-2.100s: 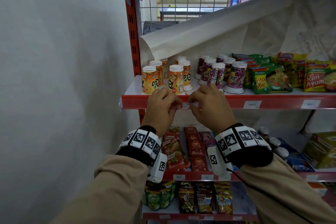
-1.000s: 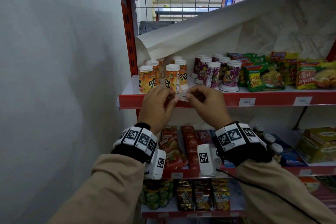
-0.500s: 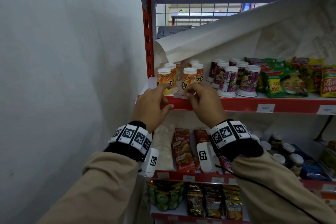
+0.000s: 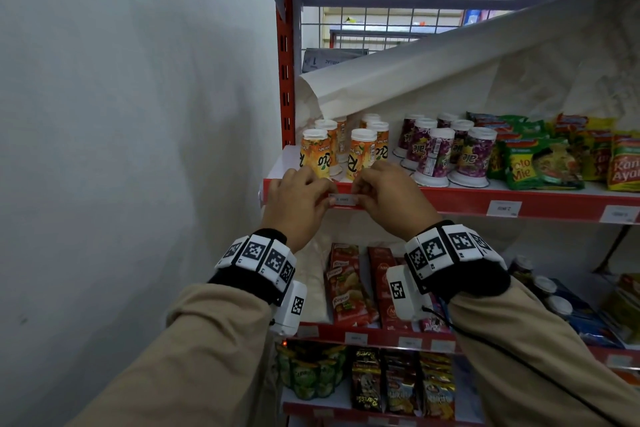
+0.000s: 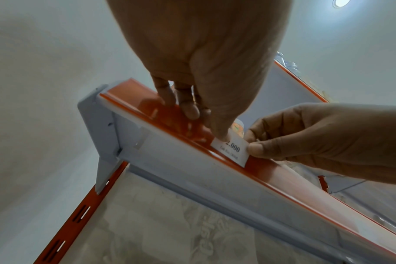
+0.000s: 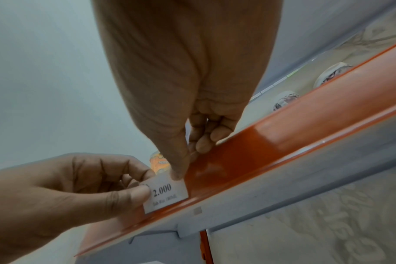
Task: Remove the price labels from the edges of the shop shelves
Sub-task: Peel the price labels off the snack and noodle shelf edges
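Head view, red-edged shelf (image 4: 450, 199), white wall (image 4: 121, 149), snack packets (image 4: 540, 163)

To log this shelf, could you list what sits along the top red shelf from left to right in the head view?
Orange cups → purple cups → green noodle packets → yellow noodle packets.

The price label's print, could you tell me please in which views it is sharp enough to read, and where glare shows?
Head view: price label too small, print unreadable. Left wrist view: "2.000" legible, smaller line blurred, highlights on the red shelf edge. Right wrist view: "2.000" clearest, a broad sheen on the strip.
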The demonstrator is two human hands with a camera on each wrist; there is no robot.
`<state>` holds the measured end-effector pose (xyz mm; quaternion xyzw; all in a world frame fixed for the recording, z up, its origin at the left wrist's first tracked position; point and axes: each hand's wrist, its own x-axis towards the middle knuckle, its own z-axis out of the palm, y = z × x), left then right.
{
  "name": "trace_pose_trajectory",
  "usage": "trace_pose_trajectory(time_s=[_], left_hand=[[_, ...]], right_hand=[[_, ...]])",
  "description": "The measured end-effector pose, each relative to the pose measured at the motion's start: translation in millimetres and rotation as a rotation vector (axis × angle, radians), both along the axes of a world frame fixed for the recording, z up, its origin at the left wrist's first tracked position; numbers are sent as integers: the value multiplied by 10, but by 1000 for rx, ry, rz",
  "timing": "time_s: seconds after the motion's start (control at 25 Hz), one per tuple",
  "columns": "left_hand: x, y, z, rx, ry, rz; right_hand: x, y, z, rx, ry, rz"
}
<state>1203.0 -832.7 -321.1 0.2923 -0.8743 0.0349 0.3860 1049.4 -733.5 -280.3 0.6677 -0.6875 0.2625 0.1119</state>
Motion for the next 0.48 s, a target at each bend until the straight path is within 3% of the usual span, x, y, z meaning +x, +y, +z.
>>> trace_pose_trajectory(time_s=[0.48], left_hand=[[36,-38,60,-55,-117,41]], right_hand=[[14,9,-58,-22,17,-31]])
